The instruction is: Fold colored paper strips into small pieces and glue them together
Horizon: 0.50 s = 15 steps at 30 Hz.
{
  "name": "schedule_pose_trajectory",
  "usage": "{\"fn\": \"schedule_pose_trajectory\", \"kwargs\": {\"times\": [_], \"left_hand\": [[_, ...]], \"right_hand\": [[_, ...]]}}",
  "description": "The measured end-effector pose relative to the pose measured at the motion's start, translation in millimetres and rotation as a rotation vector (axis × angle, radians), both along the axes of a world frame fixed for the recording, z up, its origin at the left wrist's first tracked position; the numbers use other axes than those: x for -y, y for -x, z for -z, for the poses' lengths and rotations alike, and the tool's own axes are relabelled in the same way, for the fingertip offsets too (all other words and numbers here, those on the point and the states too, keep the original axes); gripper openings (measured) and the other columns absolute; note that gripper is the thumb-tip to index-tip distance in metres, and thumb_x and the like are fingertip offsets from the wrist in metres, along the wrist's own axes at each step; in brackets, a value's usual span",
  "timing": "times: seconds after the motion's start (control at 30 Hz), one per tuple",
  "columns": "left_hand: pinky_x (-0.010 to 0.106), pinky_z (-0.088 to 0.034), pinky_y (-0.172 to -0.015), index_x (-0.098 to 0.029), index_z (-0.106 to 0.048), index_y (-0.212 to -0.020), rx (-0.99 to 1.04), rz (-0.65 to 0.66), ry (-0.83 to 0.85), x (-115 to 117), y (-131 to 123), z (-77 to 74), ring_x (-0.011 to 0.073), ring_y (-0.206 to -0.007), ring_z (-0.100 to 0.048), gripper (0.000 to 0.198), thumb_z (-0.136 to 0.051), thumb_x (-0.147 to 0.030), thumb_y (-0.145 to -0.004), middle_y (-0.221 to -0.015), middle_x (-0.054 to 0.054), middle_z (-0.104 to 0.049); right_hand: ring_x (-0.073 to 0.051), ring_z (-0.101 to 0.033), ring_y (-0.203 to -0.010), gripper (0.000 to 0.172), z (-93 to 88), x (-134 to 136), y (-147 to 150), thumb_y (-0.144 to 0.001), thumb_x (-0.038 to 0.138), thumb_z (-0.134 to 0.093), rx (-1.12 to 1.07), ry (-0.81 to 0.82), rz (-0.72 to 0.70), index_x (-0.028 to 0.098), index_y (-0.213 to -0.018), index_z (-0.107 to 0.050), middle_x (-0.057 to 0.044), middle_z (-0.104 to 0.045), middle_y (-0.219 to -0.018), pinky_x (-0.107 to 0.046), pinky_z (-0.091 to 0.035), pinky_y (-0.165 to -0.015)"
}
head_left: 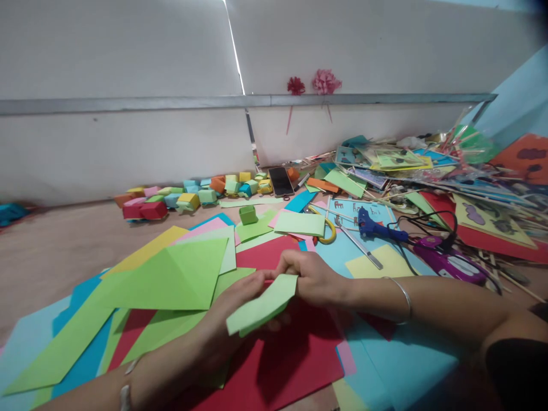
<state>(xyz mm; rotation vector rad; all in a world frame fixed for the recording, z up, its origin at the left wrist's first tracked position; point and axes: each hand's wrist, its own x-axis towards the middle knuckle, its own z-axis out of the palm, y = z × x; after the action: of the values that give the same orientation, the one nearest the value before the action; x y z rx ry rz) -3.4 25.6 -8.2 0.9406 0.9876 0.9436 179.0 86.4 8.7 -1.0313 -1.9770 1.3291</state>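
Where loose sheets lie at the left, a bright green sheet (180, 279) overlaps others just beside the left forearm, and a sweep of that arm could send the pile sliding. Beyond them stands a row of folded paper boxes (187, 202), probably easy to crush if a hand were to reach across carelessly.

The left hand (231, 297) lies behind the pale green paper (263, 305), its thumb stretched towards the other hand; its remaining fingers are largely hidden, so how firmly they close cannot be told. The right hand (314, 274) has its fingers curled tight on the paper's right end. Uneven pressure between the two could crease it off line, and too hard a pinch might crumple that end.

Farther right, a metal-bodied cutter (359, 242) lies near the right forearm, beside a blue glue gun (377, 227); an elbow catching the dark cord (409, 265) could drag the gun over the sheets.

As for the paper itself, it is held above a red sheet (303, 365): narrow and tilted, its left end lower, a darker green layer showing beneath, and its surface bending upwards to the right.
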Motion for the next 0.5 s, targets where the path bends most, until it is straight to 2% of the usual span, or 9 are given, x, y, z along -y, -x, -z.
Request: {"fn": "schedule_pose_trajectory", "kwargs": {"times": [0.03,0.1,0.17,0.23,0.3,0.37,0.43,0.5], "left_hand": [[0.029,-0.056,-0.056,-0.015,-0.069,-0.088,0.009,-0.005,0.033,-4.8,-6.3,0.6,0.0199,-0.063,-0.068,0.019,-0.068,-0.03,-0.077,-0.076,0.009,-0.072],[0.027,-0.056,-0.058,-0.014,-0.066,-0.09,0.035,-0.048,0.088,-10.5,-14.0,0.5,0.0159,-0.061,-0.066,0.023,-0.075,-0.026,-0.072,-0.077,0.006,-0.07],[0.028,-0.055,-0.059,-0.016,-0.062,-0.095,0.032,-0.025,0.027,-10.9,-16.4,-1.2,0.0144,-0.061,-0.063,0.033,-0.08,-0.027,-0.069,-0.077,0.003,-0.067],[0.026,-0.052,-0.056,-0.018,-0.061,-0.099,-0.044,0.026,-0.109,-8.6,-16.4,-3.6,0.0136,-0.058,-0.058,0.038,-0.08,-0.036,-0.071,-0.071,0.0,-0.063],[0.025,-0.048,-0.053,-0.018,-0.062,-0.095,-0.191,-0.001,-0.23,-7.0,-16.2,-5.4,0.0137,-0.057,-0.054,0.035,-0.075,-0.045,-0.077,-0.064,-0.002,-0.059],[0.026,-0.045,-0.053,-0.018,-0.061,-0.084,-0.367,-0.108,-0.316,-8.3,-15.7,-5.4,0.0149,-0.059,-0.052,0.031,-0.067,-0.049,-0.082,-0.063,-0.001,-0.057],[0.028,-0.045,-0.056,-0.019,-0.057,-0.074,-0.541,-0.216,-0.411,-12.4,-14.2,-3.9,0.0164,-0.062,-0.052,0.031,-0.058,-0.047,-0.086,-0.066,0.0,-0.058],[0.03,-0.045,-0.06,-0.02,-0.055,-0.072,-0.682,-0.266,-0.523,-17.3,-11.9,-2.4,0.0177,-0.064,-0.052,0.029,-0.052,-0.044,-0.087,-0.069,0.001,-0.059]], "right_hand": [[-0.009,-0.045,-0.053,0.014,2.0,-0.9,0.8,-0.078,0.02,-0.063,-0.067,0.029,0.032,0.02,-0.072,-0.05,0.007,-0.051,-0.056,-0.021,-0.034,-0.053],[-0.011,-0.05,-0.055,0.013,6.7,-2.3,3.5,-0.083,0.026,-0.061,-0.209,0.117,0.088,0.021,-0.081,-0.05,0.006,-0.055,-0.061,-0.023,-0.038,-0.055],[-0.013,-0.055,-0.061,0.014,11.6,-2.7,7.5,-0.085,0.029,-0.06,-0.291,0.195,0.144,0.021,-0.089,-0.05,0.003,-0.06,-0.07,-0.025,-0.042,-0.058],[-0.014,-0.059,-0.069,0.019,15.5,-1.6,11.4,-0.083,0.03,-0.063,-0.304,0.213,0.174,0.021,-0.093,-0.05,0.001,-0.062,-0.079,-0.026,-0.045,-0.061],[-0.015,-0.059,-0.071,0.021,17.7,0.8,14.1,-0.082,0.031,-0.066,-0.268,0.177,0.143,0.021,-0.091,-0.05,0.001,-0.061,-0.079,-0.026,-0.044,-0.061],[-0.014,-0.055,-0.067,0.02,17.9,3.6,15.2,-0.084,0.034,-0.064,-0.222,0.11,0.092,0.021,-0.088,-0.048,0.003,-0.058,-0.073,-0.026,-0.042,-0.059],[-0.013,-0.05,-0.062,0.018,16.9,6.0,15.0,-0.086,0.033,-0.061,-0.168,0.0,0.084,0.022,-0.084,-0.047,0.004,-0.054,-0.068,-0.026,-0.039,-0.057],[-0.013,-0.047,-0.06,0.019,15.8,7.7,14.2,-0.086,0.034,-0.06,-0.133,-0.111,0.095,0.022,-0.08,-0.046,0.005,-0.05,-0.066,-0.026,-0.036,-0.057]]}}
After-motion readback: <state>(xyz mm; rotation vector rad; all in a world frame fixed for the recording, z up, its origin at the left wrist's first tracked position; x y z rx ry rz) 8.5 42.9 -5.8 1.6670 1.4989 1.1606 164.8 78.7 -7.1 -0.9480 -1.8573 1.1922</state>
